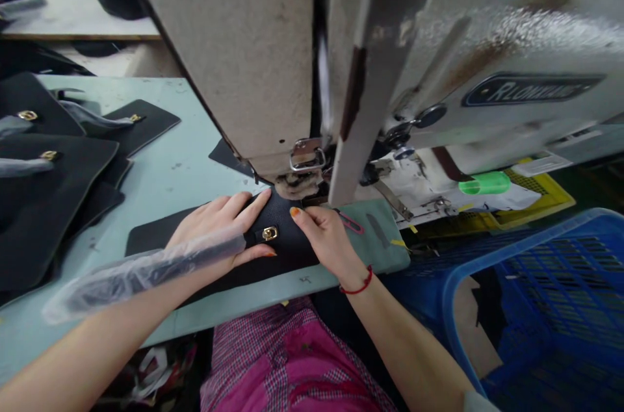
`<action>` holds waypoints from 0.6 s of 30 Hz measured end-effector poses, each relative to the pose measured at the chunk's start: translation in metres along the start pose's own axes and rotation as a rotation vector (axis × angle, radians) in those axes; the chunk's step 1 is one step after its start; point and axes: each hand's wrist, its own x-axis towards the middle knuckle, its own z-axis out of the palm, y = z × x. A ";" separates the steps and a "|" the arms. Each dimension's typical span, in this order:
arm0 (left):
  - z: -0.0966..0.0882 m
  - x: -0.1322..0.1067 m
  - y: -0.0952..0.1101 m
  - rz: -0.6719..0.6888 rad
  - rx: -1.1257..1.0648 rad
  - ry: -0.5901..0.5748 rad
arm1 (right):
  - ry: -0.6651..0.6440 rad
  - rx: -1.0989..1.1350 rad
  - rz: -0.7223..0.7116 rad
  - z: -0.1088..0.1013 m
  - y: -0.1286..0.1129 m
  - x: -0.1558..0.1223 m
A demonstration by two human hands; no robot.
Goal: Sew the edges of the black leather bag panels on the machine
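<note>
A black leather panel [292, 253] lies on the pale green table below the sewing head, its upper edge at the needle area. On it sits a gold turn-lock clasp [269, 234], joined to a strap wrapped in clear plastic [146, 275] that runs back over my left forearm. My left hand [212, 220] rests flat on the panel, fingers stretched toward the needle and thumb apart below the clasp. At the panel's right side, my right hand [327, 236] pinches it, thumb on top and the other fingers curled, partly hidden. The sewing machine [234, 41] hides the stitching point.
More black leather panels with gold clasps [49, 197] are piled at the left. Beside my right hand lie pink-handled snips [351, 223]. A blue plastic basket [453, 288] stands at the lower right, with a yellow crate [560, 194] behind it. The machine arm [511, 28] spans the upper right.
</note>
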 end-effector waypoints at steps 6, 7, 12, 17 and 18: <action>-0.012 0.008 -0.003 -0.010 0.043 -0.051 | -0.009 -0.057 -0.058 -0.007 0.001 -0.023; -0.014 0.009 -0.002 -0.008 0.039 -0.055 | -0.020 -0.074 -0.053 -0.009 0.004 -0.031; -0.019 0.009 -0.001 0.018 0.078 -0.070 | -0.072 -0.111 -0.011 -0.008 0.026 -0.060; -0.017 0.012 -0.004 0.033 0.138 -0.096 | -0.051 -0.016 0.018 -0.001 0.034 -0.063; -0.017 0.013 -0.005 0.037 0.138 -0.106 | -0.048 0.004 0.021 0.000 0.034 -0.063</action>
